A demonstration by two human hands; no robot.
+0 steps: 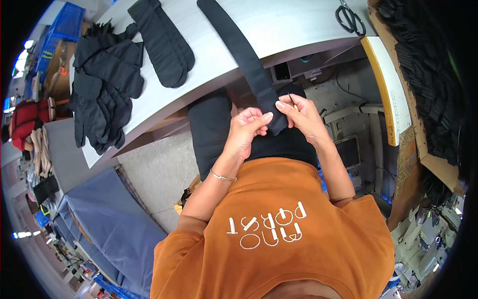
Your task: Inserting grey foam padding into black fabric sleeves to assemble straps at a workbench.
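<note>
Black fabric strip (244,52): left hand (246,128) and right hand (304,118) pinch its near end, presumably for control; tabletop (294,22) supports its length toward 11 o'clock.

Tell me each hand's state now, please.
Left hand: closed, pinching the long black fabric strip.
Right hand: closed, holding that strip and a thin dark-tipped tool.

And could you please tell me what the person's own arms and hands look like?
The left hand and right hand wear no gloves. A thin, silver-coloured bangle circles the left arm; none shows on the right. Short, plain orange-brown sleeves leave both forearms bare.
</note>
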